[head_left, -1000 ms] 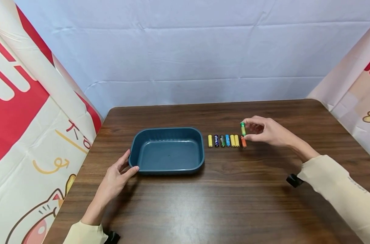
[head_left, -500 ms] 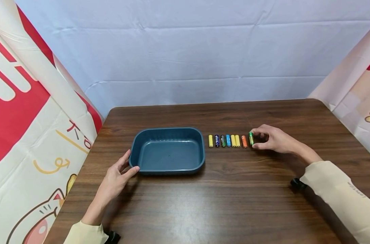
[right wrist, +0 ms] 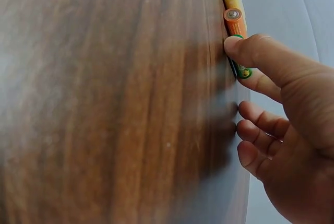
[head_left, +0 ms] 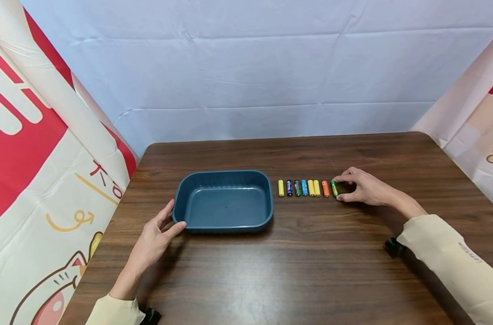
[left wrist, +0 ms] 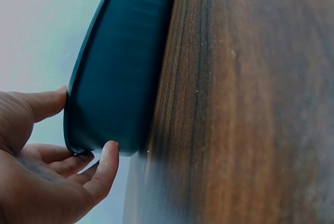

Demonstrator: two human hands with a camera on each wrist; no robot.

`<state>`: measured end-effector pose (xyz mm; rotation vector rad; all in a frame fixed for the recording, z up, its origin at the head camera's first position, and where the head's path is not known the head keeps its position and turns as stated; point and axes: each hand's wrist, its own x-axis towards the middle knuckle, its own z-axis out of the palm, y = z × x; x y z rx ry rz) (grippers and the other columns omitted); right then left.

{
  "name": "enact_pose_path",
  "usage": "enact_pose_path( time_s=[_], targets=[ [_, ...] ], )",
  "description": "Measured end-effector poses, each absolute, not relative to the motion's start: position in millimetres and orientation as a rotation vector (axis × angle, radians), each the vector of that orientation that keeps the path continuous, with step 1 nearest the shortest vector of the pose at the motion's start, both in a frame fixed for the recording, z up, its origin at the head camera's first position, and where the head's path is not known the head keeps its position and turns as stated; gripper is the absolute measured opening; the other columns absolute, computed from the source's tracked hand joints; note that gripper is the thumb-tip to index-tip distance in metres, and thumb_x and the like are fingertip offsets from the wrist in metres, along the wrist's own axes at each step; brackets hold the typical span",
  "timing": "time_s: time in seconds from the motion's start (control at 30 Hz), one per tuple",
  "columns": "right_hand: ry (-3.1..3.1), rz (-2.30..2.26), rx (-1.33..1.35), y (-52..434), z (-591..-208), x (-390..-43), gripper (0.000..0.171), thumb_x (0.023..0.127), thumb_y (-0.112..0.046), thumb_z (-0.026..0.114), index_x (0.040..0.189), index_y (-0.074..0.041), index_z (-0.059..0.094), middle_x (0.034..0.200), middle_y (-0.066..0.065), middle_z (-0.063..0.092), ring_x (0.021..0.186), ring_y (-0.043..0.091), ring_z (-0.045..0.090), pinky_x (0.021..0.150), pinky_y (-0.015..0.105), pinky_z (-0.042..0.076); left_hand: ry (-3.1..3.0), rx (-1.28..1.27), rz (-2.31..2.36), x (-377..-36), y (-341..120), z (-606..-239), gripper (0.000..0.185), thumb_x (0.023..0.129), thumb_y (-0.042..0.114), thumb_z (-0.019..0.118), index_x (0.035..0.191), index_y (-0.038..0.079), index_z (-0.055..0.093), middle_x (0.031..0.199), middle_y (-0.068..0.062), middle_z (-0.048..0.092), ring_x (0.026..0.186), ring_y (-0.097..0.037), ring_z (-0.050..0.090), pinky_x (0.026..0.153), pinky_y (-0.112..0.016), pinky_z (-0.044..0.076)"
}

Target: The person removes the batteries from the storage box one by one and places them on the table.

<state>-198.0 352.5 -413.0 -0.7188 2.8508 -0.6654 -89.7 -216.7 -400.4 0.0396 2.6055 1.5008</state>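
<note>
A dark teal plastic tray (head_left: 226,228) sits on the wooden table. My left hand (head_left: 153,237) holds its near left corner, thumb at the rim and fingers along the side; the left wrist view shows the fingertips against the tray's outer wall (left wrist: 117,62). To the right of the tray lies a row of small batteries. At the row's right end my right hand (head_left: 366,187) pinches a green battery (head_left: 334,189) by its ends between thumb and index finger, next to an orange battery (head_left: 325,189). In the right wrist view the thumb hides part of the green battery (right wrist: 243,72).
The row also has a yellow battery (head_left: 280,188) nearest the tray, then a purple one (head_left: 289,188), a dark green one (head_left: 297,188), a blue one (head_left: 304,188) and two yellow ones side by side (head_left: 314,188). A white cloth (head_left: 270,81) hangs behind the table.
My right hand has carried the green battery from above the orange one to its right and lowered it to the row's end. The left hand and tray have stayed put.
</note>
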Motion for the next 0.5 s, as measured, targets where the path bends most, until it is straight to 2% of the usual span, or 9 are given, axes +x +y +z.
enact_pose_path(
  time_s=[0.5],
  targets=[
    [2.847, -0.658, -0.675, 351.1, -414.8, -199.2, 0.055, 0.092, -0.025, 0.080, 0.138, 0.000, 0.063, 0.121, 0.015, 0.056, 0.096, 0.025, 0.051, 0.078, 0.043, 0.047, 2.611, 0.034, 1.486, -90.6, -217.6, -401.1, 0.079, 0.102, 0.024, 0.068, 0.165, 0.008, 0.023, 0.161, -0.025, 0.036, 0.142, -0.043, 0.045, 0.109, -0.046, 0.041]
  ],
)
